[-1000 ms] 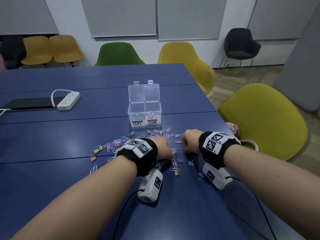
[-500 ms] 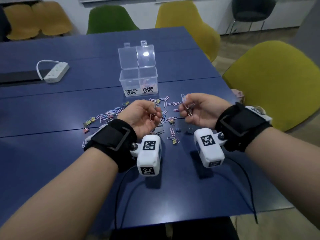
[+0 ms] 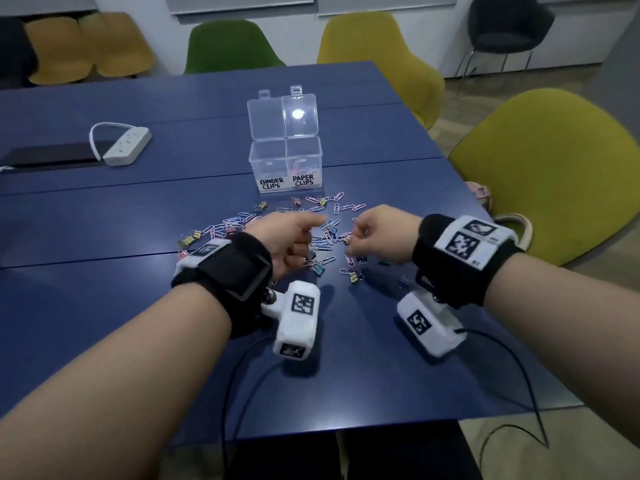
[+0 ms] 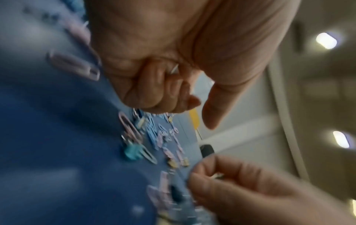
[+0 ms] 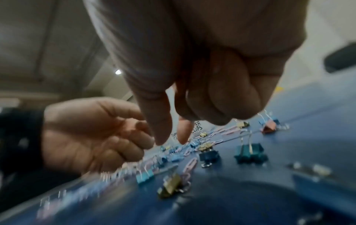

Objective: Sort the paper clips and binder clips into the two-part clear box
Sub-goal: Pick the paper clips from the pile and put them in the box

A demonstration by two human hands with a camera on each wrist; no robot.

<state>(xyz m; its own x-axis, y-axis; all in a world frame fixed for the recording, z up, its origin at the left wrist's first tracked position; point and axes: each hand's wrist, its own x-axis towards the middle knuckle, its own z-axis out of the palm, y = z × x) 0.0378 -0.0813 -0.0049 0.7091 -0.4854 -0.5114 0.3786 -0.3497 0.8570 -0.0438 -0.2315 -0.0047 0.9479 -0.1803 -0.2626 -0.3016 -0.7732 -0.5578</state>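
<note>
The two-part clear box [image 3: 270, 161] stands with both lids up, labelled BINDER CLIPS on the left and PAPER CLIPS on the right. Several paper clips [image 3: 304, 166] lie in its right part. In front of it, pastel paper clips [image 3: 358, 206] and small binder clips [image 3: 353, 277] are scattered on the blue table [image 3: 104, 306]. My left hand [image 3: 301, 237] hovers low over the pile with its fingers curled round a thin wire clip [image 4: 174, 70]. My right hand [image 3: 360, 237] is beside it, thumb and forefinger pointing down, and pinches a small dark piece [image 4: 217, 176]. A teal binder clip [image 5: 250, 152] stands just under it.
A white power strip [image 3: 126, 145] and a flat black object [image 3: 45, 157] lie at the far left. A yellow-green chair [image 3: 554, 174] stands close at the table's right edge. The table's near edge [image 3: 346, 424] is just below my forearms, with camera cables trailing over it.
Half a second ago both hands were lifted, palms turned up, holding paper clips. Now they have turned over and dropped onto the pile again.
</note>
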